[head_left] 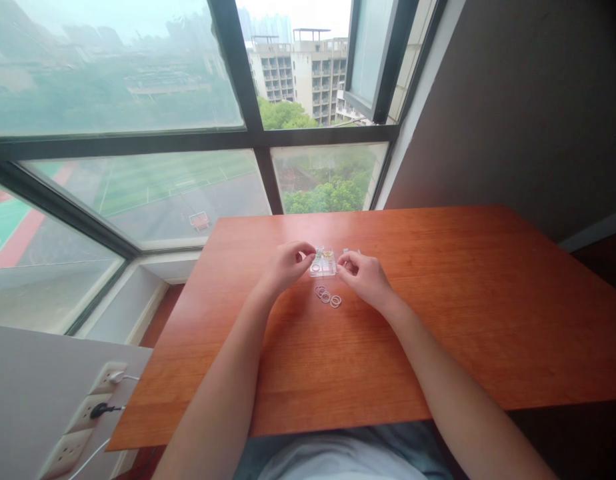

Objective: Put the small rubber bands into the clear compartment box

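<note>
Pale grey-blue fabric clothing (338,457) fills the bottom edge, right at the near side of a broad, glossy, reddish-brown wooden table (468,307). From either side of it two bare forearms reach inward over the wood, toward a small, shallow, clear plastic box (322,274) that sits on the tabletop between the hands, beyond the table's middle.

The person's left hand (289,264) is at the box's left side, its thumb and forefinger drawn together at the box's far left corner; whether anything is pinched there I cannot tell. The person's right hand (364,275) is at the box's right side, with fingers bent and tips turned in toward the box wall; its grip, too, is unclear. Some clear object (351,251) shows just behind the right hand, too small to make out.

Inside the box are a small yellowish piece (329,254) toward the far side and a ring-like piece (316,268) near the front left. Several small, thin, pale round rings (326,297) lie on the wood just in front of the box, some overlapping.

Beyond the table stand dark-framed glass windows (258,138). At lower left, a black plug (99,411) sits in a white wall socket.
</note>
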{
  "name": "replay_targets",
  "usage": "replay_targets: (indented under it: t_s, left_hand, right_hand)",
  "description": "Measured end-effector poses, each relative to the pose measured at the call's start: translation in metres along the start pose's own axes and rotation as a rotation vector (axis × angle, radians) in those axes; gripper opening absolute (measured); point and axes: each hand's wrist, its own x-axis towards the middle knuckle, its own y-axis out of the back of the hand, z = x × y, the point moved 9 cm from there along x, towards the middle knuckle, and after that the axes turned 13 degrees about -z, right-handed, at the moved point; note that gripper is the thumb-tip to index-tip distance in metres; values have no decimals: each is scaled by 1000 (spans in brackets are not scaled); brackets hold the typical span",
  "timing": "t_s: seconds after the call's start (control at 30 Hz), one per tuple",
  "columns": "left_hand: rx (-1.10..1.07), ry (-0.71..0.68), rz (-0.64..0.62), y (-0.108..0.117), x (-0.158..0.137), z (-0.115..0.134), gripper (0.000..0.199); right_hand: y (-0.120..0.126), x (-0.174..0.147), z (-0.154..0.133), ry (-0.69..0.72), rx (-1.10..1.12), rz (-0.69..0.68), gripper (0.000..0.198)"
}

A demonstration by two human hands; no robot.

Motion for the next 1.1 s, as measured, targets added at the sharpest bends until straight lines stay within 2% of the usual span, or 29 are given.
replay_targets:
  t_s: [0.13, 0.27, 0.57, 0.7, 0.93, 1.1]
  left_hand:
    - [-129, -12, -42, -10, 1, 15, 22]
    - [-129, -57, -141, -29, 3, 30, 16]
    - [-52, -77, -138, -35, 3, 33, 11]
    - [-36, -75, -113, -28, 3, 27, 12]
    - [51, 6, 15, 7, -4, 4, 14]
    - [60, 6, 7, 8, -4, 3, 15]
  right_hand:
    - [1, 0, 3, -13, -16, 30, 9]
    - [2, -1, 3, -12, -29, 44, 9]
    - [2, -1, 3, -9, -38, 48, 9]
    - [3, -1, 2, -15, -25, 41, 11]
    - [2, 0, 4, -21, -24, 26, 9]
    - [0, 0, 5, -27, -29, 5, 9]
